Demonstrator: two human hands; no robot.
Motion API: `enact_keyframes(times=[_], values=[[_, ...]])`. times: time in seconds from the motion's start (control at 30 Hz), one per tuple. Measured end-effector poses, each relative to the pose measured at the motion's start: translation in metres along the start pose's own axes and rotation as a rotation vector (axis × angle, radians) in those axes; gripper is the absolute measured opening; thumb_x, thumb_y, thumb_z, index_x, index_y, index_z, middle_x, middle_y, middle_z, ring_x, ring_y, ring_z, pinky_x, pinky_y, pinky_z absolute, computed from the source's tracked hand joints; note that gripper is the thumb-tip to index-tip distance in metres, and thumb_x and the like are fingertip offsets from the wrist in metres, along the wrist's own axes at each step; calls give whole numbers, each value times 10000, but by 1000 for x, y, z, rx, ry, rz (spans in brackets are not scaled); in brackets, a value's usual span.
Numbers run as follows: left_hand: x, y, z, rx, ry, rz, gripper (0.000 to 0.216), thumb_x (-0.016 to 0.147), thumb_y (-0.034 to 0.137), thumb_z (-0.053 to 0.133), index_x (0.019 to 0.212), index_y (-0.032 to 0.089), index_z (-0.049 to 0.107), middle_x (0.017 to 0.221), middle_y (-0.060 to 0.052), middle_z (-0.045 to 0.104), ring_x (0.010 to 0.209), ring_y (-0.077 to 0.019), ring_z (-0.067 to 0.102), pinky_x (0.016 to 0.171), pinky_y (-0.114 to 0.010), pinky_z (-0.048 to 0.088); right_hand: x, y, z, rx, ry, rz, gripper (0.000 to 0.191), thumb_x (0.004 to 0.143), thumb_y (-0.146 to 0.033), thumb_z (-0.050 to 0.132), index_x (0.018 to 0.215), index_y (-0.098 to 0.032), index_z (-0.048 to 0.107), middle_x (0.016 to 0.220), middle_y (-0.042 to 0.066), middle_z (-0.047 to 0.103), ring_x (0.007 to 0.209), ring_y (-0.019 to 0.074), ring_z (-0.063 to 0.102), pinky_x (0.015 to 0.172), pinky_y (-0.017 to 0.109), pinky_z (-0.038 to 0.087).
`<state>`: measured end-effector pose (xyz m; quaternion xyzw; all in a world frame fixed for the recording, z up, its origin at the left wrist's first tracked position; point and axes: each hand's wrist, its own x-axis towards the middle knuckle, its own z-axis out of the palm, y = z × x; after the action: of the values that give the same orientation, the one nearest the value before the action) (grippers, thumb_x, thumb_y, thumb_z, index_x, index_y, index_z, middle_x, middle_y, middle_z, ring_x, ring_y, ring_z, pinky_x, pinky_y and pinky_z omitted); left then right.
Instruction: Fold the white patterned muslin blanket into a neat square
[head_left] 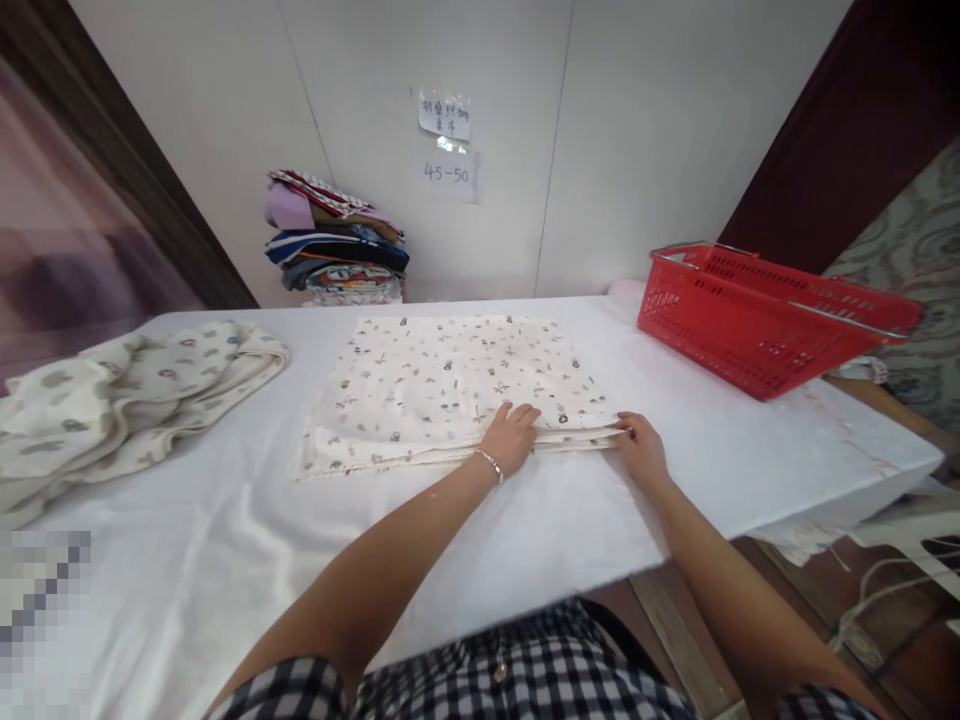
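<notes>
A cream cloth with small printed figures (450,385) lies folded flat on the white table (225,540). My left hand (510,436), a bracelet on its wrist, rests palm down on the cloth's near edge with fingers stretched out. My right hand (640,446) is at the cloth's near right corner, fingers pinched on the layered edge.
A crumpled cream cloth with coloured prints (127,395) lies at the table's left. A red plastic basket (757,315) stands at the back right. A stack of folded fabrics (334,240) sits against the wall. The table's right edge drops to the floor.
</notes>
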<state>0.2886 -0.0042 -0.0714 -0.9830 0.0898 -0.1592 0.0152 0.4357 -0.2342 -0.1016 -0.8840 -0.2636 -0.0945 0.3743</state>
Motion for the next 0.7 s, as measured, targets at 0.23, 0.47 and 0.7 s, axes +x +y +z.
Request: enact_keyframes(times=[0.23, 0.47, 0.7], values=[[-9, 3, -1, -315, -55, -212, 185, 840, 236, 483, 793, 206, 659, 1213, -31, 561, 1208, -213, 404, 1037, -471, 256, -2, -7, 2, -171, 20, -54, 211, 748, -190, 404, 816, -225, 601, 1092, 42, 567, 854, 179, 560, 706, 300, 449], [-1, 2, -6, -377, -140, -286, 217, 861, 276, 469, 820, 208, 671, 1195, -22, 582, 1191, -210, 419, 1014, -463, 273, -15, -29, -6, -393, 31, -237, 199, 752, -248, 508, 928, -184, 575, 1290, 113, 460, 1162, 294, 416, 865, 424, 403], [5, -2, -1, -437, -161, -350, 303, 882, 343, 406, 844, 218, 679, 1175, -10, 597, 1152, -191, 460, 1002, -432, 304, -33, -62, 7, -224, -142, -691, 123, 807, -184, 484, 818, -205, 605, 1373, 69, 408, 1322, 276, 233, 1004, 490, 267]])
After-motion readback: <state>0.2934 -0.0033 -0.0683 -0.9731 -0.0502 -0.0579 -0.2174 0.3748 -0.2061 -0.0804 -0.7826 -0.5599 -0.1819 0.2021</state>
